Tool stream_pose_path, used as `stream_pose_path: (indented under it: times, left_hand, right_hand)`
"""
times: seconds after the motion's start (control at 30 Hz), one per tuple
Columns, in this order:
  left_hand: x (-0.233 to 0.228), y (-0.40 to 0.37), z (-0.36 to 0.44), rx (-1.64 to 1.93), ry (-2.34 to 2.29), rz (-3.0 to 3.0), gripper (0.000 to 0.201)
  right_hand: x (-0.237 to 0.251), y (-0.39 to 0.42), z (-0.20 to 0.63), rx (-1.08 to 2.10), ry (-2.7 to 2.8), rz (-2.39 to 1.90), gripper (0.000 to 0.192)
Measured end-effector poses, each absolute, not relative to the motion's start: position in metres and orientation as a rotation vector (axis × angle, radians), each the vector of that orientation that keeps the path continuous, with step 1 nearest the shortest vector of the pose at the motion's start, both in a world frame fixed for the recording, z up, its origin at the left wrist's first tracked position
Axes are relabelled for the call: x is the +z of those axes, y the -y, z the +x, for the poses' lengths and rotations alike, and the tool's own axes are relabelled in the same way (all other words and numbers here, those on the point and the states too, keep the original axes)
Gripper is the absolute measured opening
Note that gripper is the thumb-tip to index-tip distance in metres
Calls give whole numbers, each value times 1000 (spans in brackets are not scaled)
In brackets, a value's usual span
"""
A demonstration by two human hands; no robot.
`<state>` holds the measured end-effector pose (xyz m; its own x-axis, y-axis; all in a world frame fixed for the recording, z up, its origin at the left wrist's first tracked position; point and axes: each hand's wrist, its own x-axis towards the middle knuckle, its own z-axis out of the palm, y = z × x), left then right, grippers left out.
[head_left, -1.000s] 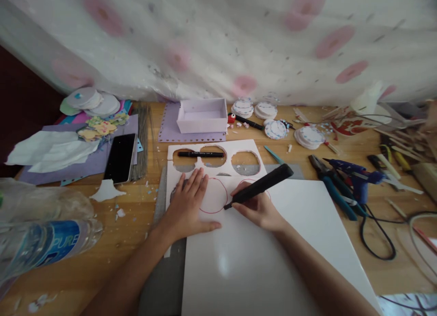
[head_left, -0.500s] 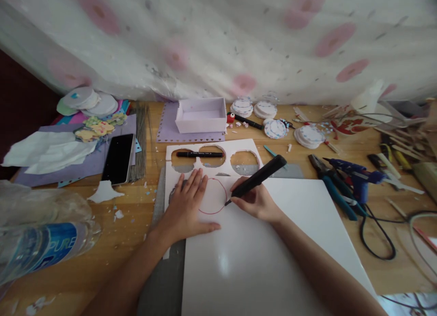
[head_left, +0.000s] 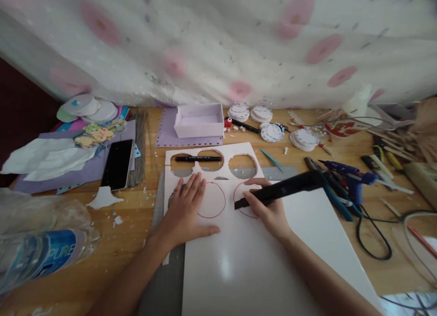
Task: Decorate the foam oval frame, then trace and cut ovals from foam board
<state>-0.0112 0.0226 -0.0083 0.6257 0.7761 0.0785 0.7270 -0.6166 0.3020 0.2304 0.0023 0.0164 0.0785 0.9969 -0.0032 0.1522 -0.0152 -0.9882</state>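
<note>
My left hand lies flat with fingers spread on a white foam board, just left of a red-outlined circle. In my right hand is a thick black utility knife, its body slanting up to the right. The dark tip points down at the left edge of a second red circle, which my right hand partly covers. Beyond the hands lies a white cut-out sheet with round holes, and a black marker rests across two of the holes.
A grey cutting mat shows under the board. To the left are a phone and a water bottle. Pliers and a blue glue gun lie right. A white box and stacked white discs stand behind.
My right hand has moved right with the knife, from the first circle's right edge to the second circle, and the knife leans lower. My left hand keeps its place on the board.
</note>
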Motion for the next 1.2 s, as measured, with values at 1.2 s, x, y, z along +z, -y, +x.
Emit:
stream_pose_path:
  times: [1.2]
  left_hand:
    - [-7,-22,-9,245,-1264,2624,116]
  right_hand:
    - [-6,32,195,483,1614,-1557,20]
